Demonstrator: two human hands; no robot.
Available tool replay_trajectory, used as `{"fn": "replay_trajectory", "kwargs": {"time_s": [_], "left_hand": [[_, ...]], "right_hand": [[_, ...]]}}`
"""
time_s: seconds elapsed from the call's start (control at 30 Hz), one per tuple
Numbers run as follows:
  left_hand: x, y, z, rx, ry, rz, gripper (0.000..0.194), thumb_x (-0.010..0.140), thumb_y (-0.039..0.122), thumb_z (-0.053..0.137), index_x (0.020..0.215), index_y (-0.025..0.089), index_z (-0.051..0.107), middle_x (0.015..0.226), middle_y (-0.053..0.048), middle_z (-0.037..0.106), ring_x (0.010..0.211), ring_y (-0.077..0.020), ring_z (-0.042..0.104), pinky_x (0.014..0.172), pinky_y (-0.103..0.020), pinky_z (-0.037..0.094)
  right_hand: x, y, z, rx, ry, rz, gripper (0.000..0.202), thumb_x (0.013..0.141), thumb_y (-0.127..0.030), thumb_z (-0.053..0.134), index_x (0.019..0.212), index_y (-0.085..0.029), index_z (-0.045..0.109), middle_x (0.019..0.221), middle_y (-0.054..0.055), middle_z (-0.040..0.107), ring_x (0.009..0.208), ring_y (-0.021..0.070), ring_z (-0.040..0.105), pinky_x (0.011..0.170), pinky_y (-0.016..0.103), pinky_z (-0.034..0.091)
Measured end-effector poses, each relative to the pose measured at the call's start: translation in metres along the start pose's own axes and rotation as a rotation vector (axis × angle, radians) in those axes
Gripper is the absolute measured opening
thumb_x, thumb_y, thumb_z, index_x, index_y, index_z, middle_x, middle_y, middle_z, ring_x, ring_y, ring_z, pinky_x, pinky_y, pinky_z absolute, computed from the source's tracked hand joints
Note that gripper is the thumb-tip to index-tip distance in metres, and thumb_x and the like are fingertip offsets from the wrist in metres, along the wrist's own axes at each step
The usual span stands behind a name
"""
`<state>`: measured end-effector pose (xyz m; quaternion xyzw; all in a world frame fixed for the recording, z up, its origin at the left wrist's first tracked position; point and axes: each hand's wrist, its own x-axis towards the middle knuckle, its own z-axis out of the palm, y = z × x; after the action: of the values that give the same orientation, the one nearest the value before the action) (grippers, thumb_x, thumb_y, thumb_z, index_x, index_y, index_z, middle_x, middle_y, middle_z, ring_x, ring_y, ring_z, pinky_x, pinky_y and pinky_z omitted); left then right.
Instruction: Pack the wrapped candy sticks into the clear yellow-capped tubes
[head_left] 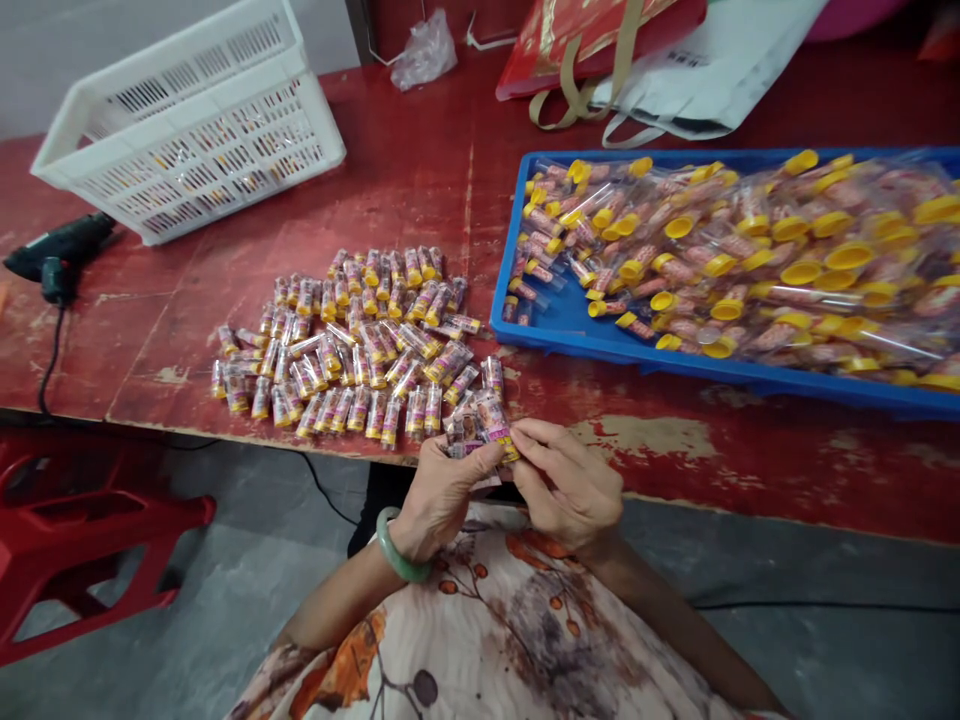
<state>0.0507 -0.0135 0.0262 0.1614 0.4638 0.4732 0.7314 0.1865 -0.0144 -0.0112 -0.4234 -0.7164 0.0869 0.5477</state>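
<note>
At the table's front edge, my left hand [444,492] is closed around small printed wrappers [465,428], its thumb lying across them. My right hand [570,487] pinches the lower end of a printed wrapper [491,416] with yellow at its bottom, right beside the left thumb. Just beyond both hands lie many small wrapped tubes [360,350] with yellow ends, spread in a loose group. A blue tray [637,350] to the right holds a heap of clear tubes with yellow caps [720,265] and pink contents.
A white slatted crate [202,150] stands at the back left, near a dark heat gun [67,245] with a cable. Red bag [540,50], white bag [705,80] and crumpled plastic [426,50] lie at the back. A red stool [82,530] is at lower left.
</note>
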Motion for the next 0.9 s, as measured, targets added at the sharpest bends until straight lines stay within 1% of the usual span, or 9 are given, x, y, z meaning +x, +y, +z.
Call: {"fn": "replay_trajectory", "kwargs": {"time_s": [0.17,0.3,0.4,0.47,0.57,0.67,0.77,0.83,0.9], "left_hand": [[0.000,-0.003,0.000,-0.027,-0.028,0.011,0.023,0.063,0.026,0.084,0.080,0.014,0.073,0.082,-0.005,0.071,0.066,-0.0156,0.064,0.069,-0.033,0.055],[0.003,0.001,0.001,-0.027,-0.012,0.029,0.025,0.062,0.027,0.085,0.079,0.014,0.073,0.080,-0.005,0.071,0.067,-0.0142,0.064,0.068,-0.028,0.054],[0.007,0.008,-0.006,-0.014,0.032,0.053,0.029,0.062,0.030,0.086,0.081,0.012,0.072,0.078,-0.005,0.071,0.064,-0.0131,0.064,0.066,-0.026,0.054],[0.009,0.015,-0.017,-0.006,0.086,0.093,0.035,0.061,0.033,0.086,0.084,0.012,0.072,0.077,-0.005,0.071,0.062,-0.0130,0.064,0.062,-0.025,0.055],[0.009,0.033,-0.041,0.029,0.175,0.190,0.036,0.059,0.034,0.087,0.083,0.013,0.070,0.071,-0.003,0.069,0.056,-0.0115,0.062,0.055,-0.022,0.052],[0.010,0.060,-0.071,0.115,0.275,0.288,0.035,0.057,0.033,0.087,0.078,0.013,0.068,0.065,0.000,0.065,0.051,-0.0095,0.058,0.048,-0.019,0.048],[0.018,0.092,-0.098,0.278,0.360,0.377,0.039,0.055,0.036,0.087,0.080,0.012,0.068,0.070,-0.002,0.066,0.055,-0.0106,0.058,0.049,-0.020,0.046],[0.029,0.114,-0.110,0.412,0.392,0.431,0.041,0.054,0.038,0.086,0.079,0.011,0.068,0.071,-0.003,0.066,0.056,-0.0107,0.057,0.050,-0.021,0.046],[0.041,0.134,-0.115,0.493,0.405,0.464,0.040,0.052,0.038,0.087,0.073,0.010,0.067,0.064,-0.001,0.062,0.052,-0.0091,0.053,0.047,-0.021,0.043]], "right_hand": [[-0.001,-0.001,-0.001,-0.019,-0.012,-0.030,0.040,0.079,-0.004,0.059,0.116,-0.020,0.065,0.103,0.007,0.070,0.091,0.0201,0.069,0.078,0.032,0.060],[0.009,-0.006,-0.003,-0.009,-0.098,-0.015,0.044,0.080,-0.004,0.059,0.120,-0.023,0.060,0.106,0.007,0.068,0.093,0.0222,0.069,0.077,0.032,0.061],[0.023,0.004,-0.014,0.023,-0.204,-0.069,0.042,0.082,-0.012,0.063,0.122,-0.026,0.057,0.106,0.007,0.067,0.092,0.0221,0.068,0.076,0.033,0.060],[0.032,0.026,-0.030,-0.105,-0.197,-0.103,0.038,0.082,-0.017,0.066,0.118,-0.024,0.058,0.105,0.008,0.067,0.091,0.0233,0.067,0.077,0.037,0.057],[0.042,0.080,-0.056,-0.542,-0.085,-0.167,0.029,0.080,-0.030,0.071,0.106,-0.019,0.064,0.100,0.012,0.068,0.091,0.0265,0.065,0.079,0.039,0.051],[0.047,0.136,-0.072,-0.793,-0.156,-0.270,0.033,0.075,-0.046,0.072,0.092,-0.018,0.067,0.096,0.014,0.070,0.087,0.0248,0.063,0.069,0.034,0.045],[0.053,0.171,-0.077,-0.850,-0.188,-0.414,0.025,0.073,-0.043,0.072,0.074,-0.020,0.064,0.070,0.008,0.066,0.068,0.0185,0.056,0.057,0.032,0.036],[0.057,0.181,-0.078,-0.807,-0.183,-0.497,0.021,0.070,-0.035,0.073,0.062,-0.021,0.059,0.055,0.004,0.057,0.058,0.0150,0.049,0.053,0.031,0.031],[0.058,0.184,-0.080,-0.748,-0.186,-0.512,0.021,0.065,-0.027,0.073,0.057,-0.021,0.055,0.052,0.002,0.054,0.055,0.0137,0.047,0.051,0.030,0.029]]}}
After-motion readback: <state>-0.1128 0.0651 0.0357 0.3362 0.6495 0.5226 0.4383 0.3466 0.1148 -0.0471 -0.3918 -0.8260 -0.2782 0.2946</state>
